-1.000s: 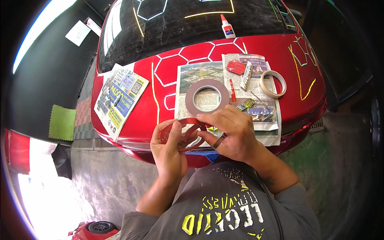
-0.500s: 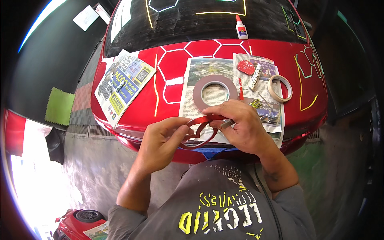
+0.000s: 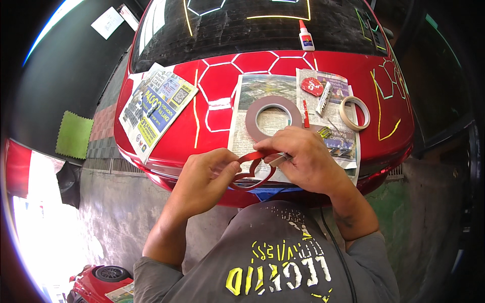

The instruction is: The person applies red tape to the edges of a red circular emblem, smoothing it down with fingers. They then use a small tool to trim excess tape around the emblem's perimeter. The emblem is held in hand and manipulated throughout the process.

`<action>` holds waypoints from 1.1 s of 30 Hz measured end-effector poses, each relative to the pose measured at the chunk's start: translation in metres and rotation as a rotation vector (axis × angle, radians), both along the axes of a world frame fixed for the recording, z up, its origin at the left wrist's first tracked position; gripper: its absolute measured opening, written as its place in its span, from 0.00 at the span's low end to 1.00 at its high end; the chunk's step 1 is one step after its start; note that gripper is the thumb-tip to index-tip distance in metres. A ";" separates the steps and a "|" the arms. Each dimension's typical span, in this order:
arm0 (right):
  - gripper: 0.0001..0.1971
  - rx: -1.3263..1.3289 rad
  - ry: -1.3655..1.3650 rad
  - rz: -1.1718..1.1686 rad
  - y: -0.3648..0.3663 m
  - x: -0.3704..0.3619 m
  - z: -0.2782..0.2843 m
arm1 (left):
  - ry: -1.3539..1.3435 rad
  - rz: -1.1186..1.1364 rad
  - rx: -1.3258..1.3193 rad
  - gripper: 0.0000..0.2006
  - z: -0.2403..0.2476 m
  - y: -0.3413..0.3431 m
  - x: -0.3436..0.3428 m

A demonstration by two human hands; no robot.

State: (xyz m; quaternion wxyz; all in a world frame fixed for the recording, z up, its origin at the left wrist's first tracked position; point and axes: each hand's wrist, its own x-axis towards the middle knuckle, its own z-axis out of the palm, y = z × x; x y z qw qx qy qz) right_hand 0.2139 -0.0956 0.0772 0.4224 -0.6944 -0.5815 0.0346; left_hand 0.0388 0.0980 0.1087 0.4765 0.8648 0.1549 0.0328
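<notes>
Between my hands, just in front of the car's rear edge, hangs a red band bent into a rounded, curling outline. My left hand pinches its left side between thumb and fingers. My right hand is closed on the right side of its top stretch. A small flat silver-grey piece sticks out from under the right fingers; I cannot make out its kind. Beyond my hands, a large roll of brownish-grey tape lies on spread newspaper.
On the red car also lie a beige tape roll, a red pen-like stick, a white-grey tube box, a red tag and folded newspaper. A glue bottle stands by the rear window.
My right fingers have shifted slightly left along the band's top, and the silver-grey piece has moved left and down with them. My left hand keeps its pinch.
</notes>
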 end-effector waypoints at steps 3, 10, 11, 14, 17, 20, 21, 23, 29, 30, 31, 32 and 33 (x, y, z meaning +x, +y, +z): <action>0.15 -0.015 -0.024 -0.003 0.001 -0.003 0.005 | -0.119 -0.066 -0.056 0.11 0.001 -0.003 0.002; 0.17 0.124 -0.111 -0.066 0.002 -0.006 0.002 | -0.068 -0.019 -0.319 0.11 -0.011 -0.001 0.005; 0.18 0.156 -0.132 -0.082 0.002 -0.006 0.002 | -0.060 0.011 -0.342 0.11 -0.007 -0.004 0.005; 0.20 0.204 -0.099 -0.008 -0.001 -0.005 0.001 | -0.158 0.016 -0.114 0.09 -0.007 -0.008 0.005; 0.23 0.277 -0.183 -0.009 0.001 -0.001 -0.009 | -0.275 0.005 0.181 0.08 -0.012 -0.010 0.008; 0.27 0.303 -0.254 -0.043 0.001 -0.002 -0.014 | -0.287 0.060 0.206 0.08 -0.012 -0.016 0.009; 0.27 0.306 -0.267 -0.051 0.001 -0.002 -0.015 | -0.277 0.088 0.175 0.08 -0.011 -0.018 0.009; 0.29 0.313 -0.294 -0.069 0.001 -0.003 -0.016 | -0.273 0.117 0.125 0.07 -0.008 -0.022 0.010; 0.25 0.333 -0.326 -0.079 0.001 -0.006 -0.017 | -0.225 0.216 -0.150 0.07 -0.012 -0.026 0.010; 0.27 0.336 -0.335 -0.068 0.001 -0.005 -0.018 | -0.224 0.226 -0.190 0.07 -0.014 -0.026 0.009; 0.28 0.339 -0.346 -0.057 0.000 -0.004 -0.019 | -0.232 0.227 -0.210 0.07 -0.015 -0.026 0.009; 0.29 0.342 -0.356 -0.045 0.000 -0.004 -0.020 | -0.241 0.228 -0.230 0.07 -0.017 -0.026 0.008; 0.29 0.339 -0.360 -0.051 0.000 -0.004 -0.020 | -0.249 0.230 -0.250 0.07 -0.017 -0.026 0.008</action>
